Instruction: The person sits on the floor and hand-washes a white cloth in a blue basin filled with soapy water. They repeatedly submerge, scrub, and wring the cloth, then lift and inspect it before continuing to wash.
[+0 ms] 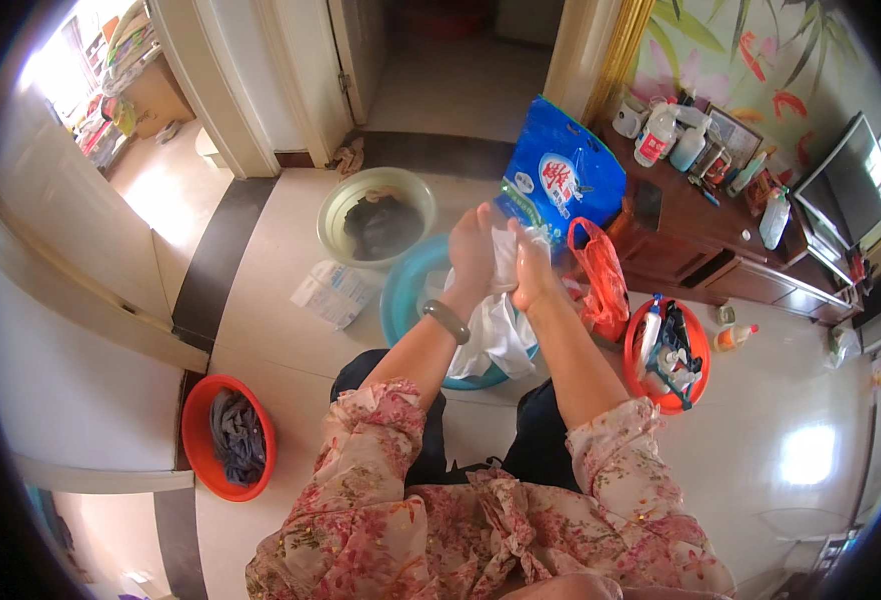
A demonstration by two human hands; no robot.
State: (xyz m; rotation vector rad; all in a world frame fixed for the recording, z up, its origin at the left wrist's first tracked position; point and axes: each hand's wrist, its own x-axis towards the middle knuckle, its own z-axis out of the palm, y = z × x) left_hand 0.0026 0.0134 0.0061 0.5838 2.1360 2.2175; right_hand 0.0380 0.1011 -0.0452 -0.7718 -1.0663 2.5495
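A white cloth (489,341) is pressed between my left hand (472,251) and my right hand (534,268), palms facing each other. It bunches up between the palms and past the right fingers, while its lower folds hang down into a teal plastic basin (394,296). My left hand is slightly blurred, and a grey-green bangle (448,321) circles that wrist. The right hand looks wet. My forearms and the cloth hide much of the basin's inside, so its contents there are hard to make out.
A pale basin (326,225) holds dark cloth. Near it lies a white printed packet (333,295). Behind the teal basin stand a blue detergent bag (598,169) and a red plastic bag (607,274). A red basin of bottles (699,345) sits right; another red basin (193,442) holds grey clothing.
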